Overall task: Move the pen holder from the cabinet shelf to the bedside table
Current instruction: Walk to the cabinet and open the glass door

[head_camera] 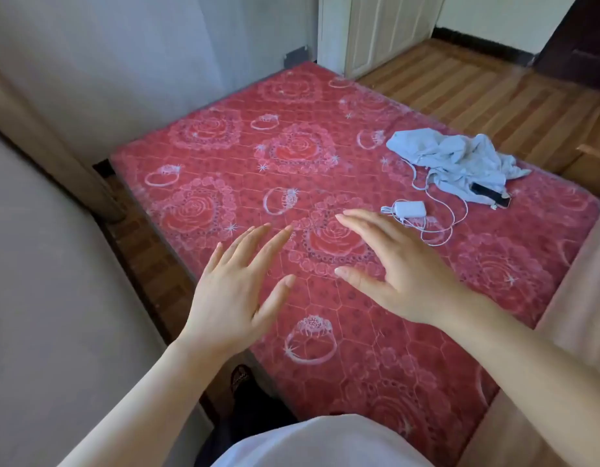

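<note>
Spanning a red mattress (325, 170), wooden floor (477, 92)

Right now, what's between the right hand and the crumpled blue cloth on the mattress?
Head view: a white charger with its looped white cable lies on the red mattress between the right hand and the blue cloth.

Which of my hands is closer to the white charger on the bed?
Right. Your right hand hovers open just below and left of the white charger in the picture, its fingers almost level with it. Your left hand is farther left, beyond the right one.
</note>
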`<state>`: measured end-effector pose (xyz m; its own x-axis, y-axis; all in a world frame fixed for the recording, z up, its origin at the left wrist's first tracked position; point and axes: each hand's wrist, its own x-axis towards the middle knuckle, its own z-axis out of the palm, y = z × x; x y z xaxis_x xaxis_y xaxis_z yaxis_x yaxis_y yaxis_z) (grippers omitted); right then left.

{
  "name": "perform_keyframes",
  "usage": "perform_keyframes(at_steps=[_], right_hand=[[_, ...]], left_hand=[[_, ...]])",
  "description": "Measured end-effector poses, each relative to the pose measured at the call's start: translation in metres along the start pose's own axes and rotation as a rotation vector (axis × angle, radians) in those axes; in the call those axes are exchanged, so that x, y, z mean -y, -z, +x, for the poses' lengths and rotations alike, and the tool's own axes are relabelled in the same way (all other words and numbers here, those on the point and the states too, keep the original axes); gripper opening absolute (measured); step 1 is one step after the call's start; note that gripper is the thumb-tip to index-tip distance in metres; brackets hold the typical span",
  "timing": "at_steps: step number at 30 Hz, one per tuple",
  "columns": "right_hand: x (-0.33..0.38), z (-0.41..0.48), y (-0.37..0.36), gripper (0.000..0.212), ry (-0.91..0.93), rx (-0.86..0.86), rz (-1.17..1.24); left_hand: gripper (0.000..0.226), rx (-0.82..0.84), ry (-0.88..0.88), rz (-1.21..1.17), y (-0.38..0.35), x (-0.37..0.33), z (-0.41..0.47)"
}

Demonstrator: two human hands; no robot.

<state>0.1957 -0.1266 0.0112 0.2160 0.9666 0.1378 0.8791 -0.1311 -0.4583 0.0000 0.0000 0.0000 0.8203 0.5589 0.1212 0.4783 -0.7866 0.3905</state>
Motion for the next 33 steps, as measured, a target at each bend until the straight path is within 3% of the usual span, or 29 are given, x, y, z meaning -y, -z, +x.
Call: perform_keyframes(at_steps=[9,17,25,33], right_hand=[[0.002,0.046,-0.020,0.067,-0.092,-0.009,-0.019],[0.033,0.134,-0.055,0.068,-0.268,0.057,-0.027],[0.066,0.228,-0.080,0.069,-0.311,0.093,-0.127],[0.061,0.259,-0.100,0.069,-0.279,0.154,-0.112]], left_hand=[[0.058,0.049,-0.078,-0.086,0.000,0.056,0.050],[0.059,0.191,-0.125,-0.197,0.011,0.151,0.109],[0.059,0.306,-0.255,-0.180,0.042,0.233,0.177],[0.059,0.315,-0.203,-0.123,0.054,0.264,0.185]])
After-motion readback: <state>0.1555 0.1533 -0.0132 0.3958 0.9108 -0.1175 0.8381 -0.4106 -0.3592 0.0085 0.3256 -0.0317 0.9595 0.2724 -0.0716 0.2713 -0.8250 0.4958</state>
